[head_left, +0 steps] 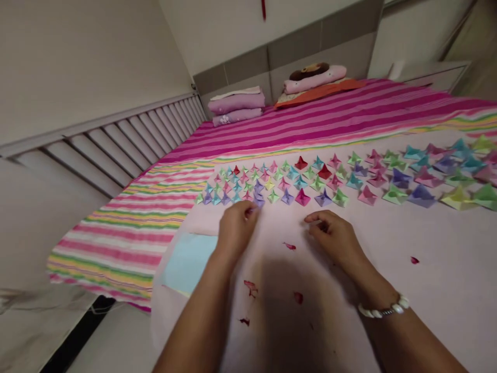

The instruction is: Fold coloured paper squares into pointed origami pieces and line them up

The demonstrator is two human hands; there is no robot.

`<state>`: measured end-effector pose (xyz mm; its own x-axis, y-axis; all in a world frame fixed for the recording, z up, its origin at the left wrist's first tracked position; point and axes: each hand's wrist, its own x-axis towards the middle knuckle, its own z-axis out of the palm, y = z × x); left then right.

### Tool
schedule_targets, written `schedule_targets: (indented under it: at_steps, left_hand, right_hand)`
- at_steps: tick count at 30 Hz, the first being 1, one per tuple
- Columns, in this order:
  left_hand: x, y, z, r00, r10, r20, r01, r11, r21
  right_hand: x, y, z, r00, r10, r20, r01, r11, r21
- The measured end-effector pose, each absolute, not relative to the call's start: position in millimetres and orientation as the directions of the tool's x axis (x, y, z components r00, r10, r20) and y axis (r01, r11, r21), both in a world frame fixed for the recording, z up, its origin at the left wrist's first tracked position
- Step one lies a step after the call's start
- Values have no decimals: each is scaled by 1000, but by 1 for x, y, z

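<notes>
Rows of small folded paper boats in many colours stand on a pale sheet (279, 223). My left hand (237, 228) is closed, its fingertips pinched at a purple paper boat (259, 201) in the front row; the fingers partly hide it. Just to the right, my right hand (337, 235) hovers low over the sheet with thumb and forefinger apart, holding nothing. Nearest to it in the row are a dark blue boat (323, 198) and a magenta boat (303, 197). A bracelet (384, 311) circles my right wrist.
Light blue paper (189, 261) lies left of my left forearm. Dark red marks or scraps (298, 298) dot the sheet. Beyond are a striped bedspread (128, 233), a bed rail (132, 140), folded purple bedding (236, 106) and a pink pillow (314, 79).
</notes>
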<state>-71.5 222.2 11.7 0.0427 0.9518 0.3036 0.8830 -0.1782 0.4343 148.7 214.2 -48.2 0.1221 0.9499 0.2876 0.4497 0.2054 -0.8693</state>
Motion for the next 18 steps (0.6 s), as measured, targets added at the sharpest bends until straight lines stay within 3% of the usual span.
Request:
schedule_targets:
  at_steps: [9,18]
  left_hand:
    - [-229,242,34,-251,925,285,961,204,186]
    - [-264,260,4,-237,960,151,969,223,105]
  right_hand:
    - [151,211,-40,119,964,236,433,164,-887]
    - [150,213,-47,99,965,241,467,169,-868]
